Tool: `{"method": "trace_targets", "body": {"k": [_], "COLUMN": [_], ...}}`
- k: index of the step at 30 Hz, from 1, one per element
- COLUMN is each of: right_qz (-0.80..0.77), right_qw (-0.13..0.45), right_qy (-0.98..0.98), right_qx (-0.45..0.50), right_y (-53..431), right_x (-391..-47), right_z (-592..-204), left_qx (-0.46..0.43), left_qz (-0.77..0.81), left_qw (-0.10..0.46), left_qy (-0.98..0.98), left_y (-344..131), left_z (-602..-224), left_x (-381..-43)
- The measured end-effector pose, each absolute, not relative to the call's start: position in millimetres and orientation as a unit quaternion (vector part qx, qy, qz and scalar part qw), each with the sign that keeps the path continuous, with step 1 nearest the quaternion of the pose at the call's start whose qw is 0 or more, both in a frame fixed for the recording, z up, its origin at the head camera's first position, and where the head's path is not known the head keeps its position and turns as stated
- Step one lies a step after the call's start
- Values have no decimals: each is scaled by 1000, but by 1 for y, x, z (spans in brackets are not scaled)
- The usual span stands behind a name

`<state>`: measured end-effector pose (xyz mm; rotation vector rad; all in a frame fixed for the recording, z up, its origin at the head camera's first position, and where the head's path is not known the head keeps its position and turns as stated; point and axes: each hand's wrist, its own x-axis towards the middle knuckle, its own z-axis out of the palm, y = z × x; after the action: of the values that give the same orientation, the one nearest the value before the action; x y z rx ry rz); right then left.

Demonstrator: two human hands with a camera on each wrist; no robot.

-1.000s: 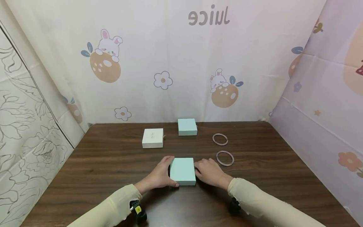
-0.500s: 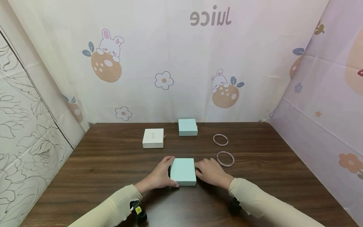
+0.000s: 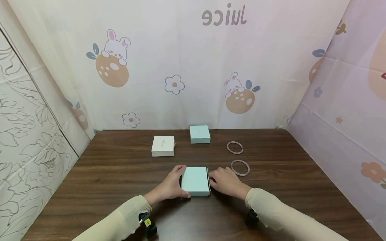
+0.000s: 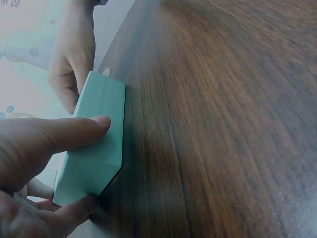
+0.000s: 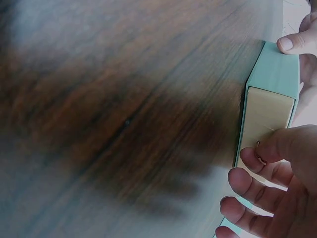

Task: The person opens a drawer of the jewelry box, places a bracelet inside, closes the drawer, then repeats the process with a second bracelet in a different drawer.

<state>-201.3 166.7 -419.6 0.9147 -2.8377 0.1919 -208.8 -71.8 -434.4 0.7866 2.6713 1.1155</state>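
A mint green drawer-style box (image 3: 195, 180) lies on the table between the two hands. My left hand (image 3: 169, 184) grips its outer sleeve from the left, thumb on the near side and fingers round the far corner, as the left wrist view shows on the green side wall (image 4: 101, 106). At the box's right end, the right hand (image 3: 227, 181) pinches a small pull loop (image 5: 258, 144) between thumb and forefinger. That loop sits on the beige drawer front (image 5: 267, 111). A narrow dark gap runs along the box's right edge in the head view.
Behind stand a white box (image 3: 163, 146) with small lettering and a second mint box (image 3: 200, 134). Two pinkish rings, a far ring (image 3: 235, 147) and a near ring (image 3: 240, 167), lie right of centre. Printed curtains (image 3: 199, 57) border the wooden table (image 3: 114, 177).
The right hand has shifted slightly right, and the drawer has slid a little out of the sleeve, showing a dark gap. The left hand keeps its grip.
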Motion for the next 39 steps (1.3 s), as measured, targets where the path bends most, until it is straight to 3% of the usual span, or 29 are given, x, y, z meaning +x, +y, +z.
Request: {"method": "trace_targets", "body": {"k": [39], "right_qz": [59], "right_qw": [72], "right_qy": [-952], "right_qx": [290], "right_y": [195], "right_x": [-201], "right_z": [-418], "left_qx": [269], "left_qz": [373], "left_qw": [78], "left_qy": [885], "left_y": [-73], "left_z": [-431], "left_x": [-209]}}
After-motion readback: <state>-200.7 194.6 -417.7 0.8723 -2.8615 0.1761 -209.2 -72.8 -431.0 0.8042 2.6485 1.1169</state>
